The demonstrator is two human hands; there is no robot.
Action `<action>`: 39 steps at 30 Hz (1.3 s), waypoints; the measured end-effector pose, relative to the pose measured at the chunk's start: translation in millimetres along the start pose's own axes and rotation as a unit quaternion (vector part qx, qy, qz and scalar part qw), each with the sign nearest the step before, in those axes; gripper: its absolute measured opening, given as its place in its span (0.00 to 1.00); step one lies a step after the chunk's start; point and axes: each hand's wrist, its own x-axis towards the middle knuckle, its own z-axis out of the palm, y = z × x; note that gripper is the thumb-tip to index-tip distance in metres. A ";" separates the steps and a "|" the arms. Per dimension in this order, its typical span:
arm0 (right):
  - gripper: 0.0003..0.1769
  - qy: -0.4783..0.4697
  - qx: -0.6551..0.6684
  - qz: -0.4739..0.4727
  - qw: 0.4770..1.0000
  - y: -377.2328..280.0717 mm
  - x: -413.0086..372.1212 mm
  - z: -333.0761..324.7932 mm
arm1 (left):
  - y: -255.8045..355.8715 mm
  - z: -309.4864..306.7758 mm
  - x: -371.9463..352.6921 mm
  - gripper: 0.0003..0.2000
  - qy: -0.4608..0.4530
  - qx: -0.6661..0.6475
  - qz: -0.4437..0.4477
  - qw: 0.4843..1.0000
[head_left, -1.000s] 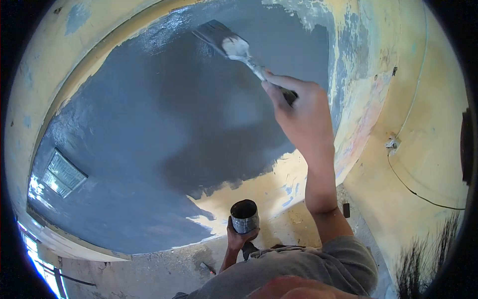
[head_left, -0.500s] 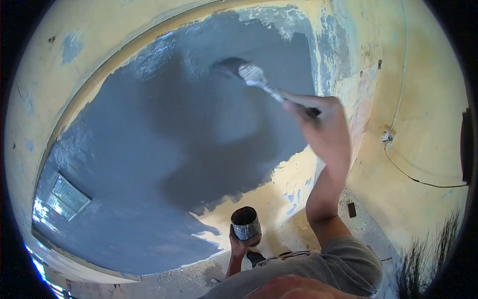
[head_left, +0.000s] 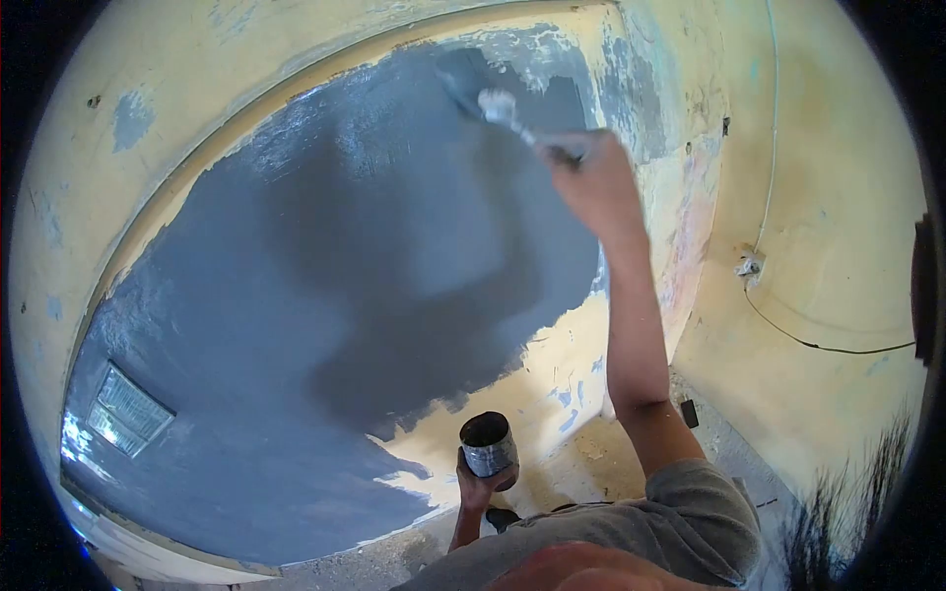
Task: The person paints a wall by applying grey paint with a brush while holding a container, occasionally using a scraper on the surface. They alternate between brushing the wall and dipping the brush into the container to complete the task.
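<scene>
My right hand (head_left: 589, 182) is closed around the handle of a paintbrush (head_left: 501, 106). The brush head lies against the upper part of a dark grey painted panel (head_left: 296, 246) on the wall, and its bristles are blurred. Low in the view, my left hand (head_left: 477, 483) wraps round a paint-smeared metal can (head_left: 490, 451) and holds it nearly upright. The inside of the can looks dark; how much paint is in it cannot be made out. A shadow of my arm and head falls across the grey surface.
A yellow raised border (head_left: 163, 212) curves round the panel. Bare yellow wall (head_left: 562, 355) shows along the panel's lower right edge. A cable (head_left: 803, 343) runs from a wall socket (head_left: 750, 264) at right. A small dark block (head_left: 689, 414) lies on the floor.
My right hand and the brush have moved upward along the panel, with the arm stretched out straighter. My left hand still holds the can in about the same place.
</scene>
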 end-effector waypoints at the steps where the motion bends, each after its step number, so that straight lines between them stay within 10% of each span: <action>1: 0.12 -0.017 -0.021 -0.002 1.000 10.2 -6.0 4.9 | 7.4 2.7 -1.2 0.41 -0.009 -0.008 -0.005 1.000; 18: 0.17 0.003 -0.150 0.084 0.985 7.9 -42.7 -64.3 | -39.5 -7.0 7.0 0.39 0.030 -0.050 -0.009 0.998; 23: 0.18 0.003 -0.049 -0.091 0.995 83.0 -39.9 -46.1 | -42.3 -17.8 6.3 0.40 0.042 -0.085 -0.019 0.995; 39: 0.18 0.039 -0.064 -0.144 0.987 39.4 -13.5 33.4 | -6.2 -30.3 2.8 0.42 0.060 -0.064 -0.016 0.996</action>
